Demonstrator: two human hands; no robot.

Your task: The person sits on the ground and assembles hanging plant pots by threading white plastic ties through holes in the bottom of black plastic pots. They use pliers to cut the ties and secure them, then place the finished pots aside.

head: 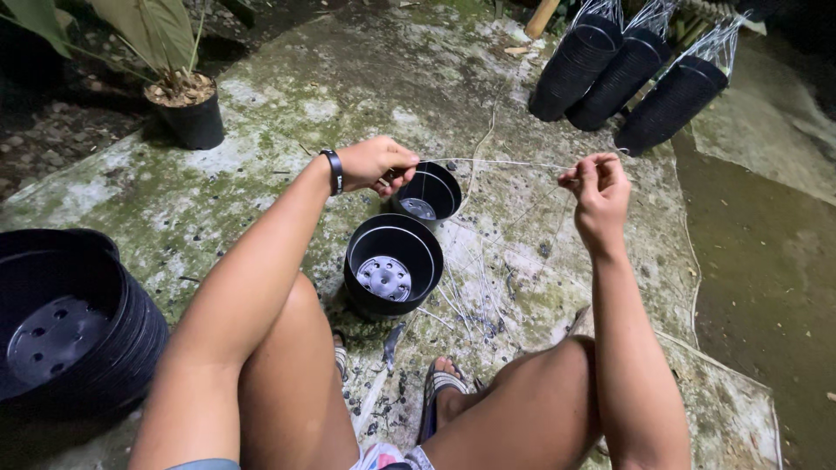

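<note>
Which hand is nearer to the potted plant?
Left. The left hand is right of the potted plant, at a small black pot's rim. The right hand is farther right, pinching a string.

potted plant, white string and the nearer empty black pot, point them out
potted plant [193,120], head view, pot wall
white string [509,163], head view, taut span between hands
nearer empty black pot [354,261], head view, left rim

Left hand [376,163] fisted, pinching; right hand [595,186] raised, fingertips pinched; both arms extended forward over knees.
</note>
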